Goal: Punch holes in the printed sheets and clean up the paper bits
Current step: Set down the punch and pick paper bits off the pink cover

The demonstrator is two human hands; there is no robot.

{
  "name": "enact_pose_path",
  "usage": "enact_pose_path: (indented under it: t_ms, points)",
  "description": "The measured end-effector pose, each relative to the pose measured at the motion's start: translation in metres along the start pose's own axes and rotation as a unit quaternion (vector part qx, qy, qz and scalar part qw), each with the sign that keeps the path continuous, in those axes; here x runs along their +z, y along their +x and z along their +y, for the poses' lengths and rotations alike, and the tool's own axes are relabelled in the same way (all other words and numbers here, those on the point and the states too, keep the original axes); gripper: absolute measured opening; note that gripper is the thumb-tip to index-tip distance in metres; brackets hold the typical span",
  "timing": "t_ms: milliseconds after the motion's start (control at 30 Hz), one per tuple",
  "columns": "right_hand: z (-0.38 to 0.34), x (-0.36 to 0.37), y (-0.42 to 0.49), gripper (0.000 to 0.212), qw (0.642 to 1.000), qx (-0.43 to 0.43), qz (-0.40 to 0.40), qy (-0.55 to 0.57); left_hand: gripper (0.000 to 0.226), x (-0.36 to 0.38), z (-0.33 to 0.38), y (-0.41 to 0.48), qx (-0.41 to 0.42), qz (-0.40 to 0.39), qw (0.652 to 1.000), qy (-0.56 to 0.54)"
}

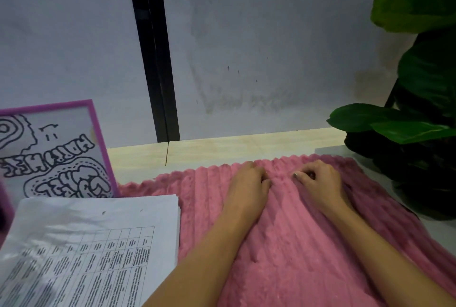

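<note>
A stack of printed sheets [93,245] with a table of text lies at the lower left on a pink ribbed rug [308,245]; two punched holes show near its top edge. My left hand [249,180] and my right hand [318,180] rest side by side on the rug's far part, right of the stack. Both have the fingers curled down into the pile, fingertips pinched close. Whether they hold paper bits is too small to tell. No hole punch is in view.
A purple-framed board [56,151] with a black line drawing leans against the grey wall at the left. A black vertical strip [158,59] runs down the wall. A large-leafed green plant [419,114] stands at the right. Pale floor borders the rug.
</note>
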State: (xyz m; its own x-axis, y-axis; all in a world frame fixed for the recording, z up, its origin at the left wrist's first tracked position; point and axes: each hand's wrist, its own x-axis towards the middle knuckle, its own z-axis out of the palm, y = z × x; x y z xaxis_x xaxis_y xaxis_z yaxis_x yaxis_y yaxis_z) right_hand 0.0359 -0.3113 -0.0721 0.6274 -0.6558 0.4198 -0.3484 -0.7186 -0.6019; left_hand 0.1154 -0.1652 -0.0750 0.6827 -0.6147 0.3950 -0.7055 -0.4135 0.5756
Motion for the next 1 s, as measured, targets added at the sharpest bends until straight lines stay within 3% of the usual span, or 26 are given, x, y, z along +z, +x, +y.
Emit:
enact_pose_path:
  t_ms: [200,400,567,700,867,1000]
  points:
    - [-0.027,0.004,0.010,0.008,0.996,-0.013,-0.011,0.091,0.014,-0.007,-0.010,0.003,-0.128,0.149,0.959,-0.204]
    - [-0.040,0.033,0.003,0.006,0.987,-0.007,-0.066,0.145,0.014,-0.003,-0.011,0.003,-0.118,0.125,0.970,-0.173]
    - [-0.044,0.032,0.000,0.012,0.993,-0.080,-0.065,0.054,0.015,-0.005,-0.008,0.002,-0.126,0.110,0.972,-0.163]
    - [-0.035,0.040,0.003,0.018,0.995,-0.082,-0.052,0.002,0.016,-0.006,-0.007,0.001,-0.126,0.100,0.974,-0.161]
    - [-0.023,0.031,0.014,0.016,0.992,0.015,0.001,0.128,0.018,-0.007,-0.007,0.002,-0.111,0.107,0.976,-0.155]
    - [-0.017,0.016,0.025,0.015,0.948,0.103,0.038,0.298,0.018,-0.001,-0.008,0.003,-0.098,0.071,0.985,-0.123]
